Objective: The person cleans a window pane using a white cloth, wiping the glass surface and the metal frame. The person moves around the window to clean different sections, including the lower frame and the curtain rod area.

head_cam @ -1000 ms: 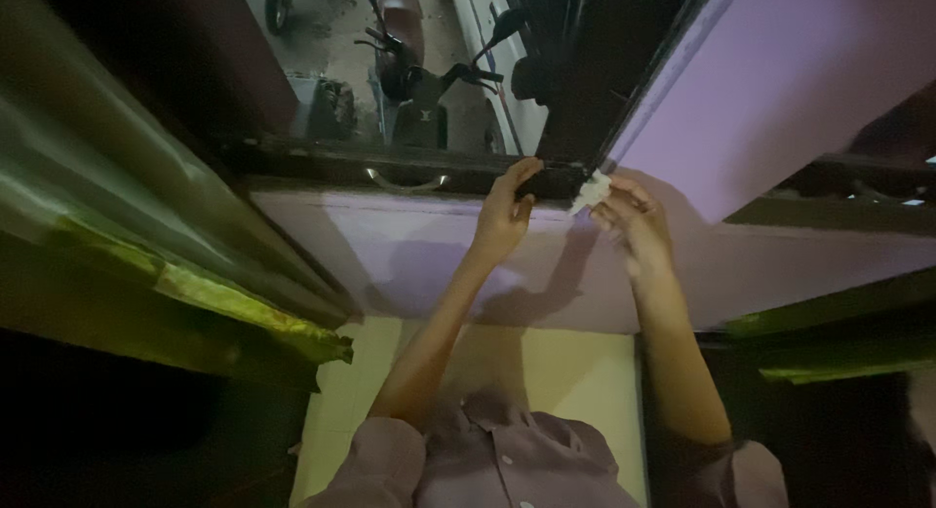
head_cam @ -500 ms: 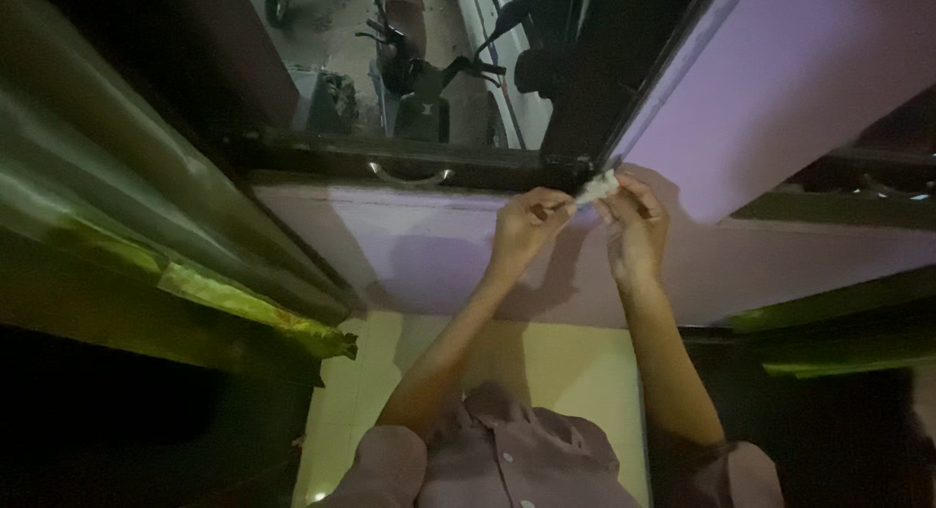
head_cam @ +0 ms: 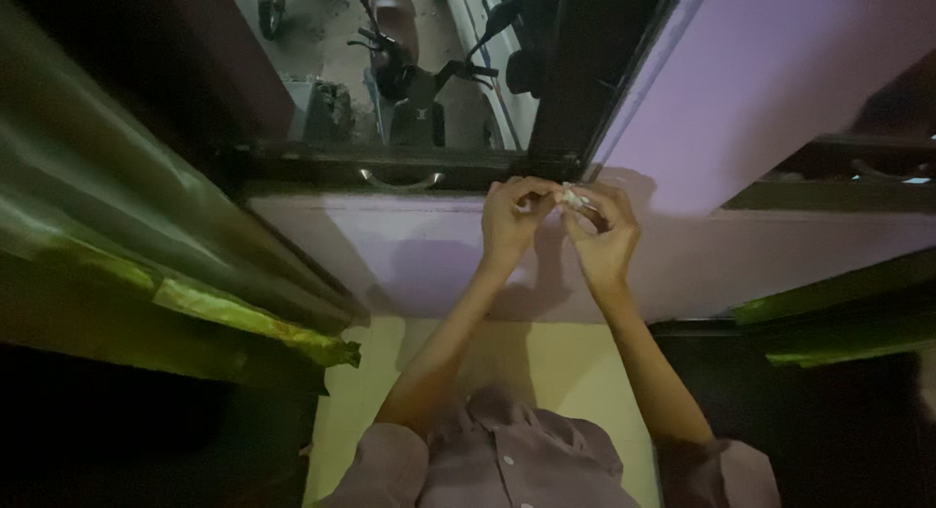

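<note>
Both my hands are raised together in front of a lilac wall below a dark window frame [head_cam: 390, 162]. My left hand [head_cam: 512, 220] and my right hand [head_cam: 604, 235] pinch a small white crumpled piece [head_cam: 570, 196], like a wad of paper or cloth, between their fingertips. The piece sits just under the corner where the window frame meets the lilac wall panel [head_cam: 780, 69]. My arms reach up from a mauve buttoned shirt [head_cam: 507, 454] at the bottom edge.
A metal handle [head_cam: 402, 181] is fixed on the window's lower frame. Through the window a parked scooter [head_cam: 414, 64] shows on the ground below. A green curtain [head_cam: 146, 235] hangs at the left, another green edge [head_cam: 838, 313] at the right. Pale yellow floor [head_cam: 546, 371] lies beneath.
My left hand left the window frame and came to the white piece. Both hands drew slightly left and closer together, now holding the piece between them.
</note>
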